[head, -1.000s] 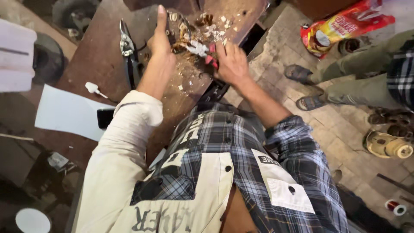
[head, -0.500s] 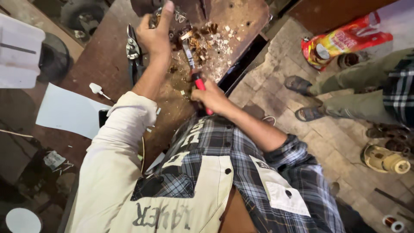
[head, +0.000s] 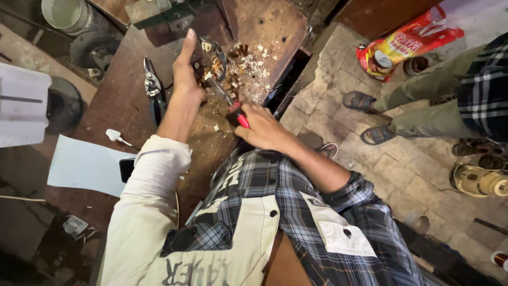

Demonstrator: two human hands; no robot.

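Head view: at a rust-brown metal workbench, a person's left hand pressed down on a round metal part packed with brownish windings, fingers stretched flat along its rim rather than curled shut. The right hand was clamped around the red-handled metal tool, whose tip reached toward 11 o'clock into the part, which sat at the bench's far edge amid pale and brown scraps. Done well, the prying would likely call for short, controlled levering directed away from the bracing fingers, with the part pinned hard so it could not skid. Grey metal snips lay just beside the left wrist, at 9 o'clock. A white paper sheet rested at 8 o'clock. At 2 o'clock, on the paved floor, lay a crumpled red-and-yellow plastic bag, beside another person's sandalled feet.
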